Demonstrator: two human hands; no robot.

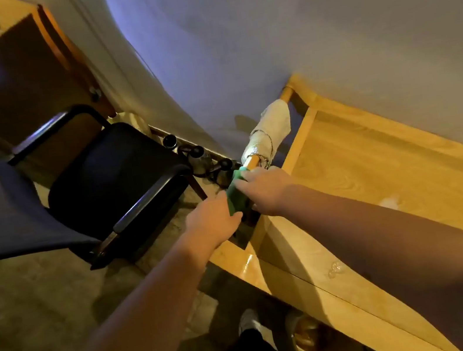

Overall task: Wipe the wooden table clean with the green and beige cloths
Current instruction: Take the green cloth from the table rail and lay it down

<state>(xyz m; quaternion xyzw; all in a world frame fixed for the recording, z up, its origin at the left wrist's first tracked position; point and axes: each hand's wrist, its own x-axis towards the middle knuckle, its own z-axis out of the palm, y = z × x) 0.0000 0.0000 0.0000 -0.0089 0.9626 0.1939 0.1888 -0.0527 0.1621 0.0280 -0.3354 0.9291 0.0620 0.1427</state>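
Green cloth bunched between both hands at the end of the wooden table, down by the rail running along that end. Left hand curled round the lower part of the cloth, right hand gripping its upper part, knuckles up, fingertips hidden beneath. Beige cloth draped over the same rail farther along, toward the wall, untouched by either hand. Probably light and limp, both of them: thin fabric, no stiffness, ready to fold or slip off the rail with a small tug. Green one likely easy to crush into a pad; best taken as a wad in the palm, not by a corner, so as to press flat on the wood. Beige one looks thicker, perhaps towelling, with a dark frayed or stitched edge near its lower end; best lifted from the middle of the drape, over the rail, to keep it from dragging. Nothing fragile in either. Tabletop glossy, with pale spots and a wet-looking patch near the front edge, so likely slick under a damp cloth. Black chair just beside the table end, dark bottles or similar on the floor against the wall, too blurred to name.
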